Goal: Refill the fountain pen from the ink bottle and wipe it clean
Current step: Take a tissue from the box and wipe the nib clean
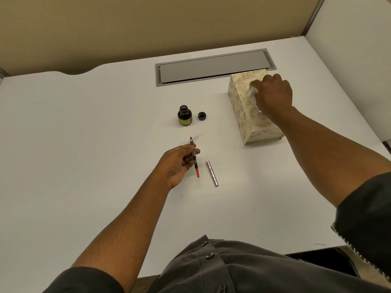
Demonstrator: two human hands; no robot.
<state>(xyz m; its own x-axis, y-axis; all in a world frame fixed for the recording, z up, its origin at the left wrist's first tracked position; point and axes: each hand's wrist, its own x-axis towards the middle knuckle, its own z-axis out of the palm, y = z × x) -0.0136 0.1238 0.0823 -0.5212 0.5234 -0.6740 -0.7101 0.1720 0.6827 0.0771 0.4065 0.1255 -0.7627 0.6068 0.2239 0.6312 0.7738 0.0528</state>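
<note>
The near and left parts of the white desk [74, 144] are left bare, so wide passage is offered there. The middle is obstructed by the open ink bottle [184, 118], with its cap [202, 116] laid just beside it on the right. Nearer, a silver pen barrel [212, 173] is laid flat, close to the pen section [194, 158] held in the left hand [178, 163]. The right side is blocked by the tall tissue box [249, 115], over which the right hand [271, 95] is placed. Between bottle and box a clear lane is left.
</note>
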